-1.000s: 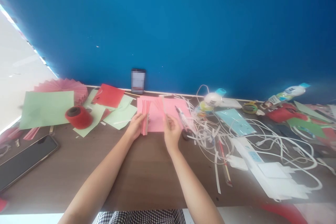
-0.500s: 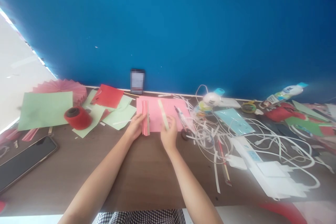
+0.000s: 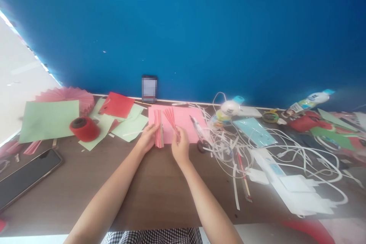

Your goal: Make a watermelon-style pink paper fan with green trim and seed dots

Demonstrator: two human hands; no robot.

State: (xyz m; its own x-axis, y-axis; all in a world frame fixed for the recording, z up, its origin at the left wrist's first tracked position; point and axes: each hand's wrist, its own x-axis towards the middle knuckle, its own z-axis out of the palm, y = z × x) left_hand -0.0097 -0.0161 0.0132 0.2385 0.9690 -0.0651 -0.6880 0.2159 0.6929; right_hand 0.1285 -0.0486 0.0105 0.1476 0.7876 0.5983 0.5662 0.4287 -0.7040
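Note:
My left hand [image 3: 148, 137] is closed around a pleated pink paper strip [image 3: 158, 129], held upright with its folds pressed together. A pale edge shows along its right side. In my right hand [image 3: 180, 144] is a second pleated pink paper [image 3: 169, 117], pinched near its lower end, its folds fanning a little at the top. The two folded pieces are side by side and apart. Behind both hands a pink sheet [image 3: 188, 116] lies on the brown table [image 3: 154, 190]. A pen [image 3: 194, 122] and dark-handled scissors [image 3: 203, 146] lie by the sheet's right edge.
Left are green paper [image 3: 50, 120], a red roll [image 3: 85, 128], a pink paper fan [image 3: 71, 99] and a phone [image 3: 28, 175]. Tangled white cables, a power strip [image 3: 274, 175], a glue bottle [image 3: 228, 110] and paper scraps crowd the right. A blue wall [image 3: 183, 38] rises behind.
The folded paper in my right hand has turned from its pale side to its pink pleats and spread slightly at the top. My right hand shifted slightly left; the left stayed put.

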